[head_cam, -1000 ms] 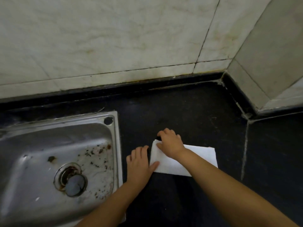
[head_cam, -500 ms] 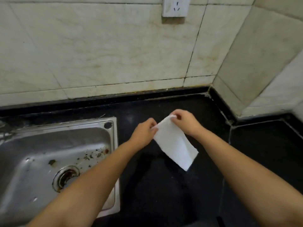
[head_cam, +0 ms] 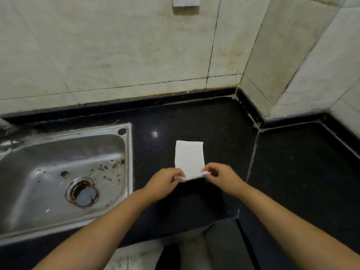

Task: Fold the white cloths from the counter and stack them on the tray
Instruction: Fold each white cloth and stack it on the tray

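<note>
A folded white cloth (head_cam: 189,157) lies lengthwise on the black counter (head_cam: 214,123), its far end flat and its near end lifted a little. My left hand (head_cam: 165,182) pinches the near left corner of the cloth. My right hand (head_cam: 221,177) pinches the near right corner. Both hands sit at the cloth's near edge, close together. No tray is in view.
A steel sink (head_cam: 124,172) with a stained basin and drain (head_cam: 82,192) lies left of the cloth. Tiled walls close the back and right, meeting in a corner (head_cam: 240,88). A wall socket (head_cam: 186,1) is at the top. The counter's front edge (head_cam: 214,221) is near.
The cloth was lifted off the counter and hung from both hands half a second ago; now it is laid down again, turned lengthwise, with both hands at its near corners.
</note>
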Tool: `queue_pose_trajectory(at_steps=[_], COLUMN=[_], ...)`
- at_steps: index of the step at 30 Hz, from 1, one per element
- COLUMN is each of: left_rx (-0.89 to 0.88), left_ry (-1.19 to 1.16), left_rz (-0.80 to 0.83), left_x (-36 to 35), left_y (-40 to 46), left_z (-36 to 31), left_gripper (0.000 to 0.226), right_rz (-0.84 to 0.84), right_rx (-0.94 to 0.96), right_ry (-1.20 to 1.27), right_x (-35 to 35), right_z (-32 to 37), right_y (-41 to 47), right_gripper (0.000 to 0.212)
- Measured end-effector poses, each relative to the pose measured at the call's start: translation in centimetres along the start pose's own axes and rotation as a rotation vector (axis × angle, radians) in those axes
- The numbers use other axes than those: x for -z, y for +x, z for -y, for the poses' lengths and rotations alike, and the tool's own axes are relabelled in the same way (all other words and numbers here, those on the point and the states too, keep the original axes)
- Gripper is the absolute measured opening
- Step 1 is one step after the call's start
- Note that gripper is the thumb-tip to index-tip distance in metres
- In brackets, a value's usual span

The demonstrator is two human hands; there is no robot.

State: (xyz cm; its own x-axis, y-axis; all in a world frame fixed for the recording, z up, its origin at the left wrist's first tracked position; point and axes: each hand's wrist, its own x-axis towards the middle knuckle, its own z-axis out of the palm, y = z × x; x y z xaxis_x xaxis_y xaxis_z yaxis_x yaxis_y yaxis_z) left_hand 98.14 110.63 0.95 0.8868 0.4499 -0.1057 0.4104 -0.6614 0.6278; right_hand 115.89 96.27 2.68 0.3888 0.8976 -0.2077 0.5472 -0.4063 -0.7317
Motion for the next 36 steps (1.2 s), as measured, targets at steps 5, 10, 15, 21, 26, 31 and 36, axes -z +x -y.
queue_pose_trajectory(at_steps=[5,10,15,21,26,31,36], left_rx=[0.046,0.115,0.155,0.199,0.413,0.453,0.434], left_ry=[-0.05,-0.198,-0.174,0.129,-0.007,0.131,0.357], left_rz=[0.161,-0.005,-0.078,-0.087,-0.244,-0.215,-0.169], left_x=[-2.1,0.9,2.1,-0.1,-1.4,-3.0,-3.7], left_y=[-1.2,4.0,9.9,12.4,10.6,7.8,6.1], left_z=[1.2,1.7,3.0,4.4,4.3,2.4,3.7], left_gripper=[0.015,0.01,0.003,0.015,0.044,0.052,0.063], right_rz=[0.149,-0.015,-0.15,-0.144,-0.139,-0.067,-0.105], right_rx=[-0.07,-0.109,-0.229,-0.346,-0.469,-0.559,-0.57], right_ry=[-0.022,0.033,-0.028,-0.188,-0.241,-0.383,-0.449], right_x=[-2.6,-0.1,1.0,-1.2,-1.3,-2.4,-3.0], right_z=[-2.7,-1.1,-0.4,-1.6,-1.5,-0.5,0.1], right_y=[-1.7,3.0,9.8,12.3,12.2,11.9,11.9], right_gripper=[0.01,0.011,0.019,0.019,0.037,0.053,0.053])
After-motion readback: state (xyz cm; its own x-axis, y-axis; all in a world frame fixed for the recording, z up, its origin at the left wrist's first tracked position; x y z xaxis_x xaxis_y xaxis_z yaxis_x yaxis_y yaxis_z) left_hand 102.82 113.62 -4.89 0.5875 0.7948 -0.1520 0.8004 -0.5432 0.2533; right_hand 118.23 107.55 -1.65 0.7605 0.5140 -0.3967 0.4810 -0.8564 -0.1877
